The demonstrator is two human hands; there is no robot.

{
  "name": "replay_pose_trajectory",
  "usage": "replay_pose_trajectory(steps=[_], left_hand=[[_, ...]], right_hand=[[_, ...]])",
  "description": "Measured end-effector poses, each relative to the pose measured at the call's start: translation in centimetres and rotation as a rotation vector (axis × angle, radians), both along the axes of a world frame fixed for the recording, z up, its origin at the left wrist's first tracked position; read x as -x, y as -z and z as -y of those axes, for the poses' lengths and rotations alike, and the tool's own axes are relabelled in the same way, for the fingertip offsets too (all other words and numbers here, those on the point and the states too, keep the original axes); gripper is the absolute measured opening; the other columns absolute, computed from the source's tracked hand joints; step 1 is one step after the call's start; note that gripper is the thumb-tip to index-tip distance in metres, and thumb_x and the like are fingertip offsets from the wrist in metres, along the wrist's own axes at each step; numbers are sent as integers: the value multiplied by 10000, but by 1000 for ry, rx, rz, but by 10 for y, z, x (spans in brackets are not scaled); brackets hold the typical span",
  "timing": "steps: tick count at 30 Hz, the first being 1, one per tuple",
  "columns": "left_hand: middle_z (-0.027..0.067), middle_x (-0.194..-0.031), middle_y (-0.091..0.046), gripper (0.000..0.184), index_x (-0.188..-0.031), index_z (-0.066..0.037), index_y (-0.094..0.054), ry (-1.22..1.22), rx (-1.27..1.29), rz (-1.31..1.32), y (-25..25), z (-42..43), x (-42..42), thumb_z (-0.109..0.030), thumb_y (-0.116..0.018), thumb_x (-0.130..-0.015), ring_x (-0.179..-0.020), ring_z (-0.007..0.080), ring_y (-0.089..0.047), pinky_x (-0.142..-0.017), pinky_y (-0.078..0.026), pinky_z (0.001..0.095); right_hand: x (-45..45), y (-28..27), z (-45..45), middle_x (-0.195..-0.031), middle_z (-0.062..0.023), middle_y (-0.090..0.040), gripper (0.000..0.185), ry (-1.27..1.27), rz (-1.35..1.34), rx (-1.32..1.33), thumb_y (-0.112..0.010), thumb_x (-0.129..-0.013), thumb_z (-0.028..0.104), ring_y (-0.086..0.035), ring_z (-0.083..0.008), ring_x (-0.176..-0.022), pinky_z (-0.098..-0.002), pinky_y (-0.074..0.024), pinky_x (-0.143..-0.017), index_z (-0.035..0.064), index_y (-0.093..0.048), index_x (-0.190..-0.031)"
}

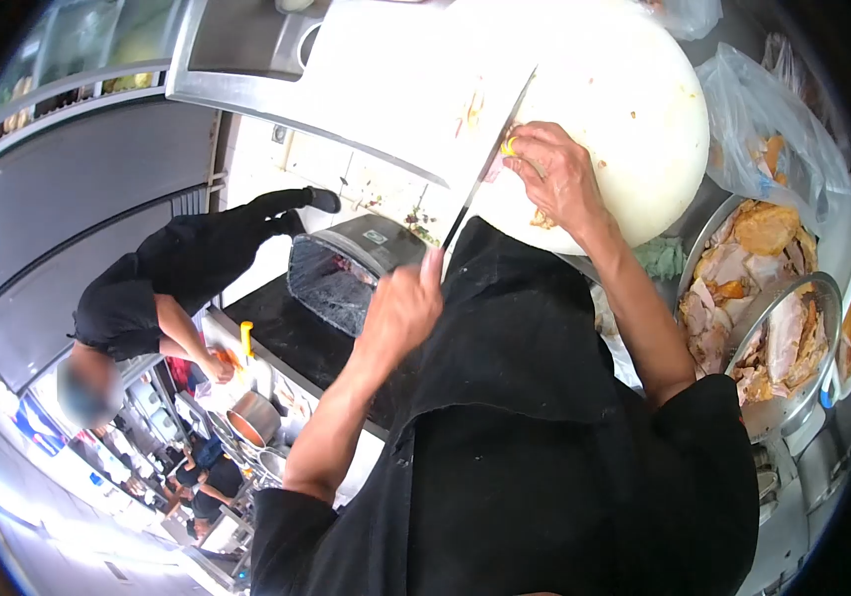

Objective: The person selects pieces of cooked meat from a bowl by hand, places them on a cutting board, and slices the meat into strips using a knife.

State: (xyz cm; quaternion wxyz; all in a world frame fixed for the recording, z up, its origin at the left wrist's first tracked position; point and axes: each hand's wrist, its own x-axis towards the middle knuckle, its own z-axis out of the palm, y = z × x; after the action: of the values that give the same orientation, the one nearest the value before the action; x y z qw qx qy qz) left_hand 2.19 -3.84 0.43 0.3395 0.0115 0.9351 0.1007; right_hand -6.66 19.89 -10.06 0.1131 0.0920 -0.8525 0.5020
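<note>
Gripping knife [503,134] by handle in L hand [400,313], w/ fingers curled round it, just off near-L edge of round white chopping board [664,159]; pinching small yellow item [509,147] (can't tell exactly what) betw. thumb & fingers of R hand [562,171], over L half of board. For clean cutting, prob. best to keep R fingertips tucked back from cutting edge, hold item firm, & draw blade in long, even strokes rather than press straight down; push scraps [542,219] aside from near edge. Find item right at R fingertips, touching or just beside blade (can't tell which), & well apart from L hand. Note cooked poultry pcs [768,230] beyond board's R edge.
</note>
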Motion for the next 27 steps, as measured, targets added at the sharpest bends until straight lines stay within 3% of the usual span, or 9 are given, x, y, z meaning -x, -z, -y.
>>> replay_pose_trajectory(steps=[2,3,11,14,16,19,22,23,27], left_hand=[[387,-888,-620,711,-903,93,-654,-294,-65,6,-17,-23,35,-511,-313,-1063,-980,556,-596,-847,-468,555],[388,-868,-622,651,-830,83,-659,-303,-91,-73,-21,-24,31,-465,-388,-1057,-910,573,-601,-826,-473,604],[384,-837,-619,638,-823,75,-646,-280,-13,21,-49,0,-24,-455,-381,-1061,-890,566,-613,-791,-471,611],[379,-851,-627,634,-829,73,-649,-233,-6,25,-27,-4,-19,-455,-386,-1061,-873,561,-620,-782,-482,610],[384,-886,-631,654,-847,79,-662,-63,-75,-44,-3,-8,-3,-473,-381,-1058,-913,559,-615,-825,-486,592],[396,-896,-625,669,-838,88,-658,-286,-90,-27,-17,-34,36,-480,-380,-1056,-947,561,-607,-850,-475,587],[408,-893,-616,671,-848,93,-655,-346,-140,-85,-28,-25,23,-485,-384,-1055,-960,572,-595,-845,-471,587],[409,-894,-616,669,-854,91,-657,-342,-136,-71,-32,-21,17,-486,-386,-1055,-966,573,-593,-846,-471,588],[411,-886,-613,661,-851,86,-658,-321,-108,-1,-25,-16,-7,-490,-403,-1052,-980,574,-595,-854,-465,606]], right_hand=[[-2,8,1,-1031,-162,-723,152,19,-20,13,-772,-751,-17,-682,-324,-991,-389,-572,-843,-28,-731,-897],[-4,13,4,-1023,-158,-724,157,68,-61,9,-781,-741,-16,-690,-314,-965,-388,-578,-826,-30,-730,-889],[-6,8,2,-1003,-159,-719,160,67,-56,64,-779,-746,-25,-689,-311,-971,-392,-577,-815,-29,-729,-897],[-6,14,1,-1022,-149,-713,164,37,-65,37,-795,-759,-8,-692,-309,-968,-389,-576,-800,-22,-725,-907],[-4,14,2,-1031,-153,-716,158,38,-46,47,-788,-764,-15,-692,-308,-989,-386,-575,-818,-25,-729,-909],[-2,0,-8,-1055,-161,-715,189,10,197,140,-769,-779,-16,-692,-293,-1027,-361,-562,-869,-28,-726,-962],[-17,-5,-36,-1109,-157,-708,252,139,110,192,-751,-776,-16,-683,-279,-1066,-347,-538,-922,-31,-707,-1023],[-25,-11,-49,-1174,-157,-680,363,82,50,73,-767,-742,-8,-667,-291,-1092,-353,-521,-959,-29,-669,-1091],[-54,-19,-57,-1256,-162,-621,496,-61,86,-69,-809,-666,-1,-639,-325,-1121,-378,-521,-972,-30,-620,-1124]])
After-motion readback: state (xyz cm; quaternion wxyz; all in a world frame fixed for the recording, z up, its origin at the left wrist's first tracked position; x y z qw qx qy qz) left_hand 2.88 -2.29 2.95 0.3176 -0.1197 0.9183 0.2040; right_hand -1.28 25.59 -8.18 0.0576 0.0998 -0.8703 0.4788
